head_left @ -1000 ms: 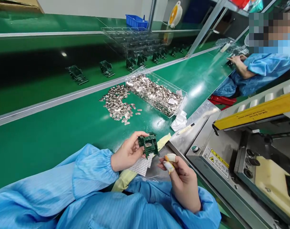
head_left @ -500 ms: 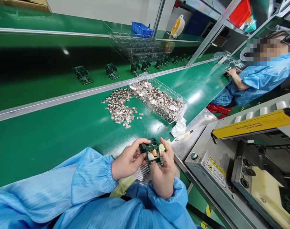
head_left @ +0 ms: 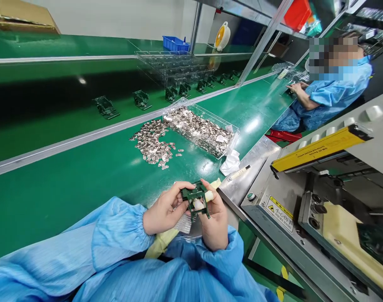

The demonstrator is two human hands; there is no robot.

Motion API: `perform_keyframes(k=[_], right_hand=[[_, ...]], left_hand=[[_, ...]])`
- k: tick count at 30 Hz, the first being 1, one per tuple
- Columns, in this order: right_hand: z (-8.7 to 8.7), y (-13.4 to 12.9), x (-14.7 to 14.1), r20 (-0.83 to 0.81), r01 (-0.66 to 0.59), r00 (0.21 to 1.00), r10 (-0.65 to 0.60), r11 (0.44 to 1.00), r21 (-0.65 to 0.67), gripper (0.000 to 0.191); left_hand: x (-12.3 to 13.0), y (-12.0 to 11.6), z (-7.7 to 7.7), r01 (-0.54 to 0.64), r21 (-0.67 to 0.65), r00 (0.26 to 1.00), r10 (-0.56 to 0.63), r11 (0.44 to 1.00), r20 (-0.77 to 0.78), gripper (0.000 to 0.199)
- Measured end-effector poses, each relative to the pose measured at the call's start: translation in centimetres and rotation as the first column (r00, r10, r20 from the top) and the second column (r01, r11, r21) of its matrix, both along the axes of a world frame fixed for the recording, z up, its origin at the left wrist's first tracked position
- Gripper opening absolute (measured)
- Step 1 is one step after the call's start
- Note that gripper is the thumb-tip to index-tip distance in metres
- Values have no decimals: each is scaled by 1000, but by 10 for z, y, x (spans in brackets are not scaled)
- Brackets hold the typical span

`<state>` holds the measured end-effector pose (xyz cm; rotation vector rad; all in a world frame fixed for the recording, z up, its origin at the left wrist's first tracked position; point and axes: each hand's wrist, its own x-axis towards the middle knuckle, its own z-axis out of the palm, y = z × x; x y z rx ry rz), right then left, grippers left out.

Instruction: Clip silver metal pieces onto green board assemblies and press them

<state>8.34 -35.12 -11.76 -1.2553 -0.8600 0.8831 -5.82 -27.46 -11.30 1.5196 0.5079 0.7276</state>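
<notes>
In front of my body, both hands hold a small dark green plastic frame (head_left: pixel 195 193) with open windows and thin legs. My left hand (head_left: pixel 164 209) pinches its left side between thumb and fingers. Around the right side curl the fingers of my right hand (head_left: pixel 215 224), with pale finger covers showing at and through the frame. Part of the frame is hidden by my fingers. Beyond my hands, a loose pile of small silvery metal pieces (head_left: pixel 150 144) lies on the green table (head_left: pixel 84 184). Many more such pieces fill a clear plastic tray (head_left: pixel 234 143) beside it.
Several similar green frames (head_left: pixel 142 100) stand in a row along the far strip. A white cloth (head_left: pixel 230 162) and a marker pen (head_left: pixel 239 173) lie near the metal ledge. To the right stands a machine (head_left: pixel 282 214) with a yellow bar. A co-worker in blue (head_left: pixel 332 98) sits farther back.
The green frame has turned in my hands, its top now facing me more. My right index finger has come down from its raised position onto the frame. The whole view has shifted slightly.
</notes>
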Motion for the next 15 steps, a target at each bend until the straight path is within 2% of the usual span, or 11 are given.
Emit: perform_keyframes(k=[2, 3, 6, 8, 10, 12, 13, 14, 15], right_hand=[[4, -8, 10, 36, -68, 997, 66, 995, 75, 44], [8, -13, 16, 94, -113, 990, 103, 988, 106, 48], [20, -29, 35, 308, -266, 927, 216, 955, 132, 75], [30, -43, 47, 373, -289, 902, 219, 947, 143, 81], [39, -61, 61, 366, -235, 917, 159, 957, 171, 76], [46, -85, 79, 323, -146, 943, 79, 971, 190, 69], [48, -100, 89, 294, -76, 956, 12, 975, 209, 67], [50, -116, 100, 263, 25, 961, -89, 971, 238, 65], [51, -133, 111, 236, 160, 945, -227, 949, 272, 64]], left_hand=[[0, -1, 4, 38, -145, 999, -40, 989, -9, 39], [0, -3, 8, 57, -193, 998, -63, 979, -23, 43], [3, -9, 23, 146, -234, 981, -171, 961, -91, 48], [8, -10, 38, 288, -270, 934, -331, 919, -133, 48], [20, -4, 56, 488, -309, 821, -550, 816, -156, 52], [44, 7, 75, 659, -243, 675, -702, 712, -228, 61], [62, 12, 84, 708, -153, 634, -716, 690, -291, 64], [83, 15, 93, 727, -29, 634, -686, 686, -357, 65], [107, 14, 101, 718, 110, 665, -631, 687, -399, 63]])
